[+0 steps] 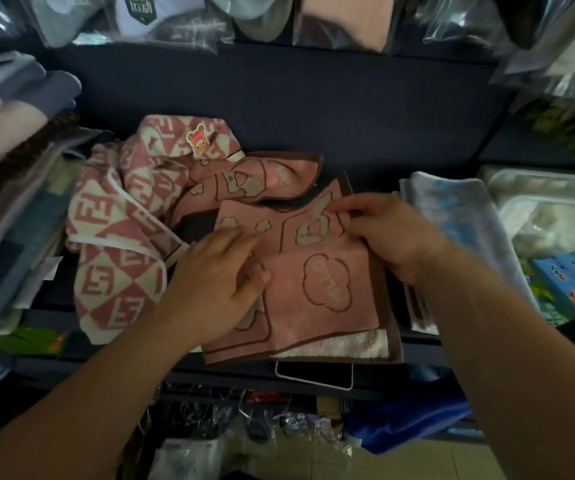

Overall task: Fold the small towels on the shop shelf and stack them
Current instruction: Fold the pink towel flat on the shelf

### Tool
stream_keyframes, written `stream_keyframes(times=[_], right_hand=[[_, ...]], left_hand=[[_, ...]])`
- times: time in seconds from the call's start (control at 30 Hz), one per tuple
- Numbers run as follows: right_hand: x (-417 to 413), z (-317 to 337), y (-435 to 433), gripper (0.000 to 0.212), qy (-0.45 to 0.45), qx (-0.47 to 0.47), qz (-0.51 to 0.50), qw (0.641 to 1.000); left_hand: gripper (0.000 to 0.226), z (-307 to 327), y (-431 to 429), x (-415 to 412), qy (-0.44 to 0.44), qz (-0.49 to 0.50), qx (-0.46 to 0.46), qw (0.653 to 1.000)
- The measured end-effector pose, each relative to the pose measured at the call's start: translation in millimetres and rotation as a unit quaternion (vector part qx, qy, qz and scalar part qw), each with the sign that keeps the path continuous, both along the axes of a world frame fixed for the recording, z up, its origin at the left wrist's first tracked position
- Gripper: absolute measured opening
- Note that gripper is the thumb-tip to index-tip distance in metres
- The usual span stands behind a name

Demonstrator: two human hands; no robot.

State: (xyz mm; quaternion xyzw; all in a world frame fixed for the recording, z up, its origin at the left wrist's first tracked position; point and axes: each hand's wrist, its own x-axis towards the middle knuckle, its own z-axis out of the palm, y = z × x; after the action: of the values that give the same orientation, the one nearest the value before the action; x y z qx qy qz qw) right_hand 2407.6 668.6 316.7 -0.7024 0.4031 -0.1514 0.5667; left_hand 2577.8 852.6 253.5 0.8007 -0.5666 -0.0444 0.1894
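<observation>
Only the head view to go on, so here goes. The pink towel (pixel 317 285) sits dead centre on the dark shelf (pixel 313 98). It's partly folded: the near flap with the cloud print is doubled over the rest, and some cream terry backing peeks out at 6 o'clock. Our left hand (pixel 216 282) lies on its 9 o'clock side, fingers mostly straight and pressing the cloth flat, gripping nothing as far as we can tell. Our right hand (pixel 393 230) is at about 2 o'clock of the towel, fingertips pinching the cloth near the brown border.

At 9 o'clock lies a crumpled checked towel (pixel 119 237), and a second pink towel (pixel 261 178) is bunched up at 12 o'clock, both unfolded. A blue-and-white towel (pixel 452 209) lies at 3 o'clock, just beside the right hand.

Handling-wise, we reckon the pink one is light, soft and floppy. It'll sag wherever it isn't held, and the layers may slide on each other. Best bet is to take it by the stitched border at the corners, pin one side flat and bring the other over.
</observation>
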Motion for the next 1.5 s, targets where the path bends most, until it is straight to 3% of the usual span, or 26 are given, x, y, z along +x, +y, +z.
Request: stream_keyframes(times=[0.17,0.27,0.33,0.6,0.77,0.9,1.1,1.23,1.33,1.4,1.5], right_hand=[[-10.0,-3.2,-10.4,0.027,0.139,-0.129,0.01,0.982],[-16.6,-7.8,-3.5,0.048,0.211,-0.174,0.049,0.961],[-24.3,-8.8,5.2,0.055,0.206,-0.185,0.049,0.96],[-55.6,-25.9,25.0,0.025,0.189,-0.254,0.007,0.949],[-58.1,-11.4,20.4,0.023,0.225,-0.313,-0.016,0.922],[-55.5,-10.9,27.1,0.026,0.344,-0.35,0.05,0.87],[-49.3,-7.1,38.8,0.026,0.424,-0.39,0.058,0.815],[-41.6,-16.1,50.1,0.023,0.489,-0.39,0.134,0.768],[-33.3,-23.7,50.9,0.021,0.44,-0.394,0.151,0.793],[-28.2,-28.0,48.8,0.016,0.366,-0.364,0.149,0.843],[-24.8,-34.4,43.4,0.015,0.257,-0.303,0.109,0.911]], left_hand=[[0.092,-15.6,-9.7,-11.9,-0.001,-0.021,0.138,0.99],[0.094,-21.7,-9.2,-10.7,-0.034,-0.028,0.16,0.986],[0.097,-22.0,-8.8,-9.6,-0.054,-0.034,0.171,0.983],[0.104,-20.7,-11.7,-13.3,-0.069,-0.019,0.175,0.982],[0.098,-13.3,-16.7,-18.7,-0.053,-0.016,0.164,0.985],[0.101,-18.9,-18.1,-21.3,-0.051,-0.01,0.187,0.981],[0.099,-20.0,-14.0,-23.4,-0.018,-0.009,0.156,0.988],[0.087,-20.7,-12.3,-14.1,0.027,-0.006,0.148,0.989],[0.074,-17.6,-11.9,-3.2,0.005,0.035,0.163,0.986],[0.068,-13.6,-10.9,5.9,-0.019,0.064,0.17,0.983],[0.076,-8.5,-6.0,19.9,-0.029,0.076,0.161,0.984]])
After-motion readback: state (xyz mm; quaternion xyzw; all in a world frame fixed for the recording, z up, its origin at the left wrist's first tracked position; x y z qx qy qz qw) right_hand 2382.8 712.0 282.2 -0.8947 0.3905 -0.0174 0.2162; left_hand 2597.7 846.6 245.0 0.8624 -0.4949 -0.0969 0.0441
